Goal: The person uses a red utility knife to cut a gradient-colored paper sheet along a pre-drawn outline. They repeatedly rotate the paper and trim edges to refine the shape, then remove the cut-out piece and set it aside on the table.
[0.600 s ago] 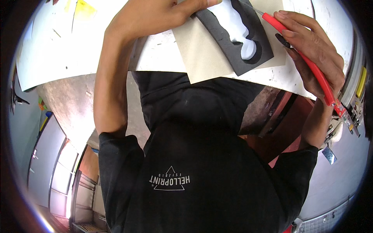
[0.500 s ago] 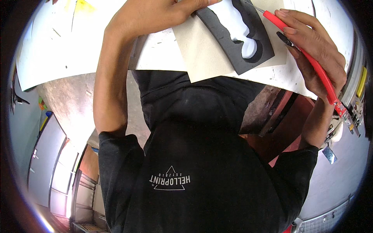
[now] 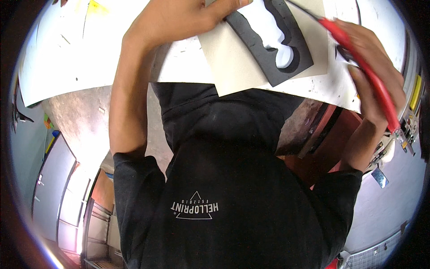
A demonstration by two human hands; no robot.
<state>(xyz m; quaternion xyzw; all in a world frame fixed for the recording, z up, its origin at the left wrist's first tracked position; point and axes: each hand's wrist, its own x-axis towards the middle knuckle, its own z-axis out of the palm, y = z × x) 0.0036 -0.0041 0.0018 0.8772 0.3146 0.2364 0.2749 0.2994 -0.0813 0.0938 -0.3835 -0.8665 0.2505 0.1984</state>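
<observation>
The left hand (image 3: 179, 18) lies at the top edge, its fingers stretched flat and pressing on the near end of a dark foam piece (image 3: 273, 42). The foam is a thick charcoal slab with a wavy cut-out through its middle, where white shows. It rests on a beige card (image 3: 237, 62), which lies tilted on the white table (image 3: 80, 58); one card corner juts past the table's near edge toward the person's chest.

The right hand (image 3: 374, 76) is at the right, fingers curled around a long red tool (image 3: 367, 76). The tool runs slantwise from just beside the foam's upper right corner down past the wrist, ending in a small metal part by the right rim. Its tip is thin and dark; whether it touches the foam I cannot tell.

A yellow patch (image 3: 96, 6) sits on the table near the top left. The black shirt (image 3: 233, 197) fills the middle and bears a small white triangle mark with a line of lettering. A narrow yellow label (image 3: 416, 92) stands upright at the far right rim, and small blue and green shapes (image 3: 49, 130) show low at the left rim.
</observation>
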